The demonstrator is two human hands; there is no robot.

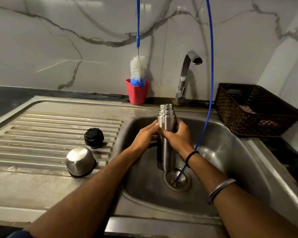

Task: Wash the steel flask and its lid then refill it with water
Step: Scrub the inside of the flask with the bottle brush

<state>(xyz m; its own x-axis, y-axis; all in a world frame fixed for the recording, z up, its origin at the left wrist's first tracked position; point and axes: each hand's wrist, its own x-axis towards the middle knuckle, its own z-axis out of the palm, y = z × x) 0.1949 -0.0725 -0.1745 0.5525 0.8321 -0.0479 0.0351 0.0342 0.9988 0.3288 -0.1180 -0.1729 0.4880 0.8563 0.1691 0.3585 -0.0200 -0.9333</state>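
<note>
The steel flask [166, 122] stands upright over the sink basin [230, 152], its threaded mouth uncovered. My left hand [145, 134] grips its body from the left and my right hand [178, 136] wraps round it from the right. On the ribbed drainboard [41, 134] to the left lie the black inner stopper [94, 137] and the steel cup lid [80, 161], turned mouth down. The tap [187, 74] stands behind the flask with no water running.
A bottle brush [137, 69] with a blue handle stands in a red cup [137, 93] against the marble wall. A blue hose [211, 66] hangs down into the drain [177, 180]. A dark woven basket [251, 114] sits right of the sink.
</note>
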